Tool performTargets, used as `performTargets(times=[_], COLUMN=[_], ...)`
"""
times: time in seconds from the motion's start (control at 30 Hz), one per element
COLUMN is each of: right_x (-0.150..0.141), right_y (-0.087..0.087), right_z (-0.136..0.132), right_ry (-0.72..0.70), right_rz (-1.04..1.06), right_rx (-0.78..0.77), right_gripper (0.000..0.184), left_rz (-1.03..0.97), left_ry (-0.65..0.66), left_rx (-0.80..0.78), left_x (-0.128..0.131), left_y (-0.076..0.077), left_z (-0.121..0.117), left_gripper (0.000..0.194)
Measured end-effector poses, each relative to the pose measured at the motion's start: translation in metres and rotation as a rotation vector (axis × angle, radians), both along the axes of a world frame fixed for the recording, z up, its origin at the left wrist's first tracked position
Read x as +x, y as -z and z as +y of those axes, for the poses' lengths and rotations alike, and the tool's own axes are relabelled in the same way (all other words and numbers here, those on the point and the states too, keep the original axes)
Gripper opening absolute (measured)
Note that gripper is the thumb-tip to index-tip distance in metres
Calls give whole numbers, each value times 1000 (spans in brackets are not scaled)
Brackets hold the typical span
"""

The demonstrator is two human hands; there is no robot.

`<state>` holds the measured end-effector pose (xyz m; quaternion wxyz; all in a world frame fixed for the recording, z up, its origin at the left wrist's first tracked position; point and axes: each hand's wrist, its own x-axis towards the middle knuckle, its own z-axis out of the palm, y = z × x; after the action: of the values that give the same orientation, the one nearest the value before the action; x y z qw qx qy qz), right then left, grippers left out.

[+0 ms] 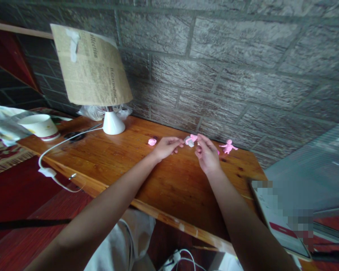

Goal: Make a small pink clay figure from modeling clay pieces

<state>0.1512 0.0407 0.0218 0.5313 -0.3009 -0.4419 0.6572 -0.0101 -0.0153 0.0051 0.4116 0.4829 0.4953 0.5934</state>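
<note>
My left hand (166,146) and my right hand (206,154) meet over the far part of the wooden desk (169,180). Both pinch a small pink and white piece (190,140) between their fingertips. A pink lump (152,142) lies on the desk just left of my left hand. A small pink figure (228,146) with spread limbs lies right of my right hand, near the brick wall.
A white lamp (112,123) with a newspaper-print shade stands at the back left, its white cable (49,171) trailing over the desk edge. A white cup (39,126) sits at far left. A laptop (282,222) rests at the right. The brick wall (228,67) closes the back.
</note>
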Motion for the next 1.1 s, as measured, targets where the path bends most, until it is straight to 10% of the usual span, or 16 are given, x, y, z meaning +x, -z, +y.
performTargets(times=[0.3, 1.1], right_x=[-2, 0], right_y=[4, 8], right_z=[-5, -3], right_ry=[74, 75], right_rz=[-177, -312], right_rx=[259, 378], right_gripper=[30, 25], left_rz=[65, 200], left_ry=[-13, 23], left_rx=[107, 196], left_x=[0, 3], left_y=[0, 3], left_z=[0, 0], left_gripper=[41, 20])
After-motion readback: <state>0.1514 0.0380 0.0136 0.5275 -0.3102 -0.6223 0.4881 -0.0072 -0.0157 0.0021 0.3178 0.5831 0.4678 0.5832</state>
